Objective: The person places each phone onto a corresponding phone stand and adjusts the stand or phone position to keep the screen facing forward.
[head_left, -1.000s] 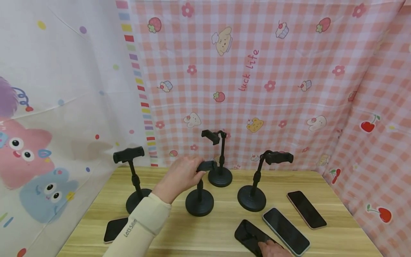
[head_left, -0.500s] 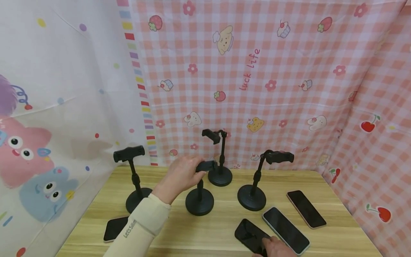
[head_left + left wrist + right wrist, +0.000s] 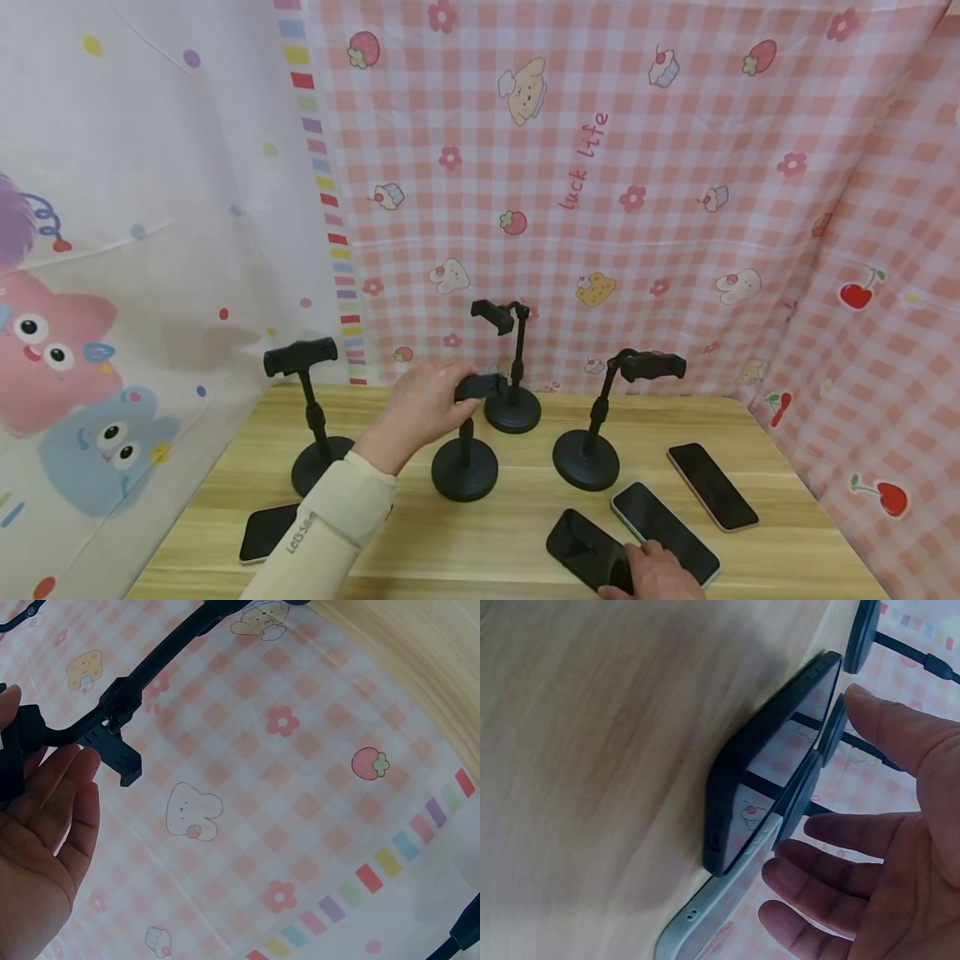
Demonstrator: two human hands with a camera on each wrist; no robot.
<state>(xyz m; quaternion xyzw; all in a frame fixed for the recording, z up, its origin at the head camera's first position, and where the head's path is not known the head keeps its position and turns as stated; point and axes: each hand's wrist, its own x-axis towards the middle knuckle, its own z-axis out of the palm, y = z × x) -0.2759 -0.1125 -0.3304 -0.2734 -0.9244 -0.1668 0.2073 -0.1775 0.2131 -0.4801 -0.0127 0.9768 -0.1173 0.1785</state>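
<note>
In the head view my left hand grips the black clamp at the top of the front-middle phone stand. The left wrist view has its fingers around that clamp at the left edge; part of it is out of frame. My right hand is over the near end of a black phone, which lies screen up on the table. Thumb and fingers are spread apart in the right wrist view, right above the phone's screen. Beside it lies a phone with a pale case.
Three more black phone stands are a left one, a back one and a right one. A pink-edged phone lies at the right of the wooden table, another phone at the left. Patterned cloth hangs behind.
My right hand has shifted a little to the right over the black phone's near end. The left hand keeps its grip on the stand's clamp.
</note>
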